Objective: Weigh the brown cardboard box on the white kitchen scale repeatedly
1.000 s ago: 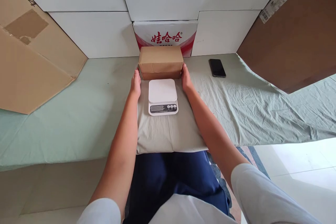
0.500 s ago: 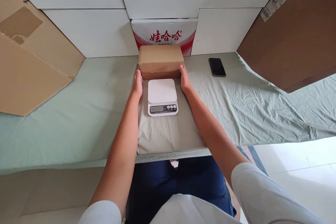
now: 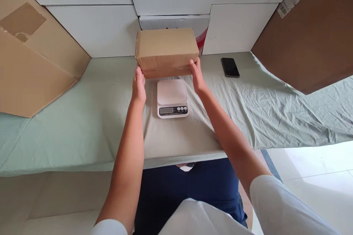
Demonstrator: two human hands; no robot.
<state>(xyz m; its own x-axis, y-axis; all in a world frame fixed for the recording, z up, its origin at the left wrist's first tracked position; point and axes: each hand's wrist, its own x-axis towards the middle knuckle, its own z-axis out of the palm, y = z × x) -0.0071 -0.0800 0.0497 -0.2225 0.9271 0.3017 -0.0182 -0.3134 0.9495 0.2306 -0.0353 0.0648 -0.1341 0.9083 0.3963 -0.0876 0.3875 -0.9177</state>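
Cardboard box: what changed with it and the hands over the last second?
The cardboard box has come up off the cloth, gripped at its lower corners between the left hand and right hand; earlier both hands only rested against its sides while it sat behind the scale. It now hides most of the red-printed carton behind. Scale and phone stayed put.

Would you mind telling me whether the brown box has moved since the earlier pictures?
Yes. The brown box has risen: held between left hand and right hand, it now hides the red print on the white carton behind it.
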